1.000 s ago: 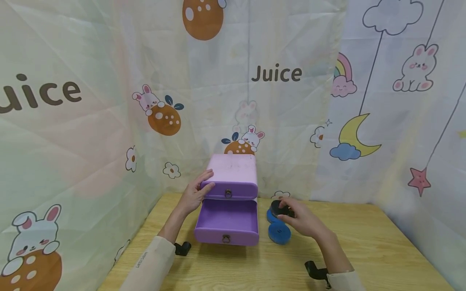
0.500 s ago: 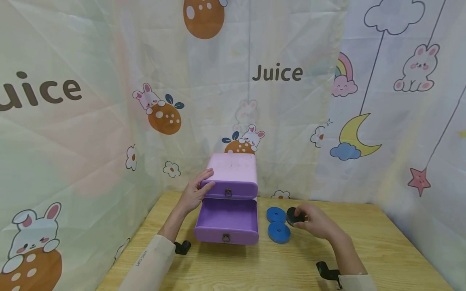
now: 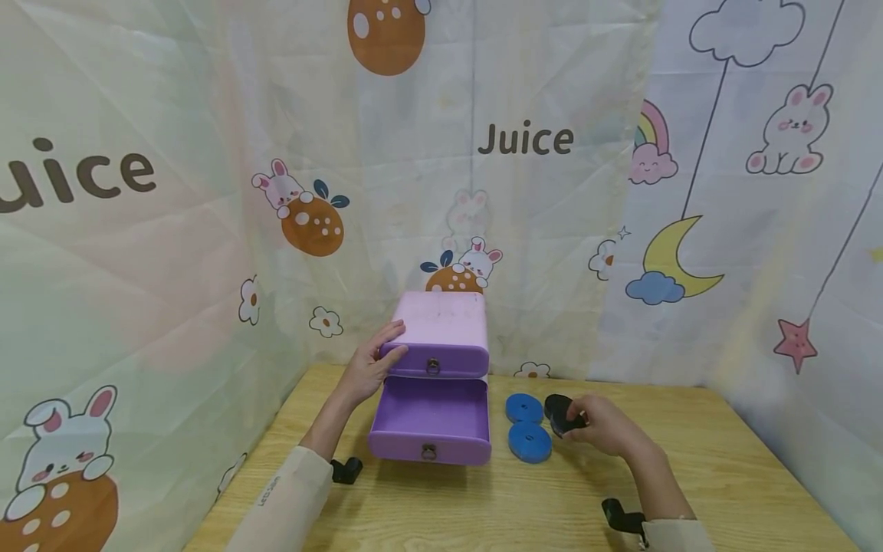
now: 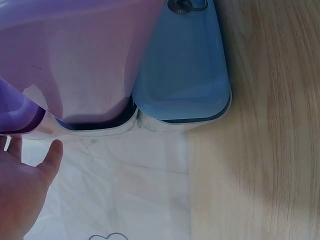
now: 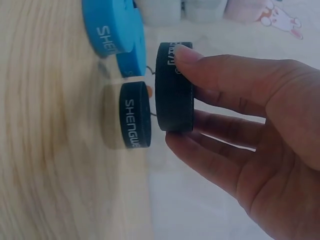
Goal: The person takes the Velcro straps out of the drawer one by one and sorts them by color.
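Note:
My left hand [image 3: 363, 372] rests on the left front corner of a stacked drawer box [image 3: 441, 316], thumb on the closed purple top drawer [image 3: 455, 362]. Below it, the purple middle drawer [image 3: 429, 451] is pulled out with nothing visible inside. The left wrist view also shows a closed blue bottom drawer [image 4: 185, 65]. My right hand [image 3: 610, 429] pinches a black roll of strap [image 5: 174, 95] between thumb and fingers. Close beside it, a second black roll [image 5: 134, 117] lies flat on the table. Two blue rolls, a farther one [image 3: 523, 408] and a nearer one [image 3: 530, 443], lie left of them.
A wooden table [image 3: 524, 514] carries everything. Printed fabric curtains [image 3: 552, 253] stand behind and on both sides. Black angled pieces stick out by each wrist, one at the left [image 3: 346, 470] and one at the right [image 3: 621, 517].
My right hand has moved right from above the farther blue roll, taking black from on top of it. One black roll now lies on the table, another is held. The left hand stays put.

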Available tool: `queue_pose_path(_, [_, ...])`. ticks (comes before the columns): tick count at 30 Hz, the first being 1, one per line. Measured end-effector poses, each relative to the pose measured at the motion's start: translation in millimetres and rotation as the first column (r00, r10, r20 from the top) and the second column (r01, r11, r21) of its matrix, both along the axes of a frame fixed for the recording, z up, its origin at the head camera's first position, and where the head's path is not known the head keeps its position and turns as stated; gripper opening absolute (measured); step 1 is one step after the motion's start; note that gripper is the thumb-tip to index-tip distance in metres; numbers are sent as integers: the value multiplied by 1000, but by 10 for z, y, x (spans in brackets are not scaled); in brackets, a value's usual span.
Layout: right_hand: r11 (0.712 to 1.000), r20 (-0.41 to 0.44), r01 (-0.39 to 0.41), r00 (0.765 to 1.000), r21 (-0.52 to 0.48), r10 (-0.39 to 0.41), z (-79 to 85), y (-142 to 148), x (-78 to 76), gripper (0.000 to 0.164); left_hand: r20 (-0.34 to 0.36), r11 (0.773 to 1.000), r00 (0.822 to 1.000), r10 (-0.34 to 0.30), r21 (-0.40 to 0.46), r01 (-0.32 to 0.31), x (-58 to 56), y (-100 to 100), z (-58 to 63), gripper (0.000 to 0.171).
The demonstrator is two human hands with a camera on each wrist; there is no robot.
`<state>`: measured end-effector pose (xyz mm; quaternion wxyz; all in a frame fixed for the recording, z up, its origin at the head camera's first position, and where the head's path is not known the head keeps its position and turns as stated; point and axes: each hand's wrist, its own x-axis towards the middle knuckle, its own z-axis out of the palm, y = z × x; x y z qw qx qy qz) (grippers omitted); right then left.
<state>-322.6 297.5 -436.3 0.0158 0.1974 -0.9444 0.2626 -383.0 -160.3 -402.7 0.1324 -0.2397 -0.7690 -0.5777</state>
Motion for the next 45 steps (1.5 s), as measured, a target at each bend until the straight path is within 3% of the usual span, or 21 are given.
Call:
queue_pose_path(5, [999,37,48,998,5,-48,-70,10,-30,24,-7,1000,1000,4,-4,-4,-1,-3,-4,51])
queue_pose_path(20, [994,50,84,995,68,-88,-196,-1,-74,20,-9,1000,1000,8,-8,-8,24,-9,-13,51])
queue_pose_path(45, [998,78,54,995,43,-57,-265,30,-81,28,0,1000,1000,-8,0,8,-2,-9,-6,52])
